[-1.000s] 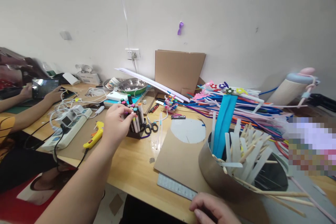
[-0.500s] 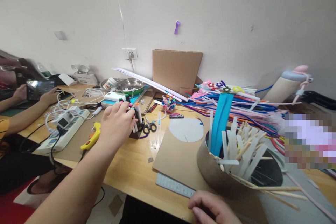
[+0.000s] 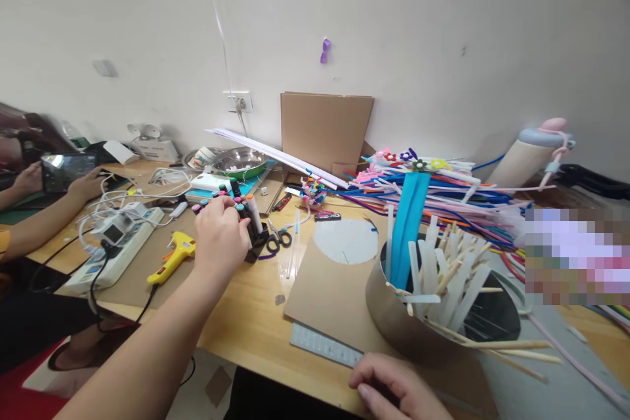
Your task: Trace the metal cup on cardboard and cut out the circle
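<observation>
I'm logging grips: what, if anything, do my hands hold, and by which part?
It cannot be told: your left hand partly covers colourful-capped cylindrical markers, hiding any grip. Your curled right hand, by the grey straight ruler, shows no held thing.

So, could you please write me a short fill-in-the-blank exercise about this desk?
The person's left hand is at the markers, which stand to the ____ of the scissors in this view.
The right hand is at one end of the grey ____.
The glue gun is coloured ____.
The upright brown cardboard leans against the ____.
Missing words: left; ruler; yellow; wall.
</observation>
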Demonstrator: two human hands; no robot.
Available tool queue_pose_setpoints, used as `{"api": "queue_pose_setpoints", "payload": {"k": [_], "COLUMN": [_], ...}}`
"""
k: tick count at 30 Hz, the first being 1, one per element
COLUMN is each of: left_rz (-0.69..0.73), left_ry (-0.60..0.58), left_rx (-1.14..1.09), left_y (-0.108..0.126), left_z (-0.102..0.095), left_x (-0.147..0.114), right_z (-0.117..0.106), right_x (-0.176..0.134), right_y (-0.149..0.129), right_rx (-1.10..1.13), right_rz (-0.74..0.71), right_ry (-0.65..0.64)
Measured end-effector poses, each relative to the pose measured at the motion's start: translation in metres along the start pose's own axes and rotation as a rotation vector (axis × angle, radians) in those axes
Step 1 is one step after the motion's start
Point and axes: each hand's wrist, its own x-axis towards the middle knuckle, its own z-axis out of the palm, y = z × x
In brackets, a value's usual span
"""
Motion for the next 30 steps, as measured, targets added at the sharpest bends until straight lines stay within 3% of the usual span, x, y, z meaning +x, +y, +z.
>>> {"api": "queue_pose_setpoints", "payload": {"k": [9, 14, 22, 30], "left_rz": [0.118, 0.213, 0.094, -0.059], "left_ry": [-0.052, -0.148, -0.109, -0.093], "left_rx": [-0.102, 0.127, 0.028, -0.059], "left_y": [-0.01, -0.003, -0.007, -0.012], "left_z": [-0.011, -0.019, -0.011, -0.028], "left_x": [0.001, -0.001, -0.002, 0.013], "right_z": [0.0, 0.001, 0.002, 0.002], "right_x": [-0.001, 0.0, 0.0, -0.001], "right_y": [0.001, 0.001, 0.001, 0.001], "right_rx": [-0.003, -0.013, 0.001, 0.01], "right_rz": [-0.006, -0.021, -0.046, -0.069], "right_ry": [-0.005, -0.013, -0.01, -0.008]}}
